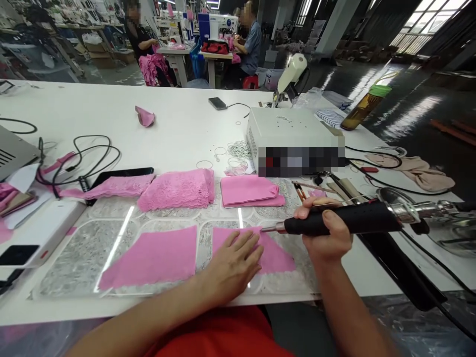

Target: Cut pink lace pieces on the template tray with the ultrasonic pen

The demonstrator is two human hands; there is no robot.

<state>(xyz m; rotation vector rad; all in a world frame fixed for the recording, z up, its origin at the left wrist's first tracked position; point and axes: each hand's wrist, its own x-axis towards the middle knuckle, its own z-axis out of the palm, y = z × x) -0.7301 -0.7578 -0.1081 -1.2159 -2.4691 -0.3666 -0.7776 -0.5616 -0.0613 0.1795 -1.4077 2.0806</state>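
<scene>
My left hand (235, 267) lies flat, fingers stretched out, on a pink fabric piece (277, 257) with a slanted right edge. My right hand (330, 235) is wrapped round a hand tool with a black grip (360, 218) and a slim metal tip. The tip points left and is at the fabric's upper edge, just right of my left fingers; whether it touches cannot be seen. A matching pink fabric piece (156, 258) is spread to the left. Both pieces rest on a clear, patterned mat (122, 228). Behind them are pink lace (178, 191) and folded pink fabric (249, 192).
A light-grey control box (293, 126) stands behind the mat, with cables at its right. A black bar (401, 272) slants below the tool. A bottle (366, 106), a phone (217, 103) and a white box (55, 233) are on the table. Other people sew beyond it.
</scene>
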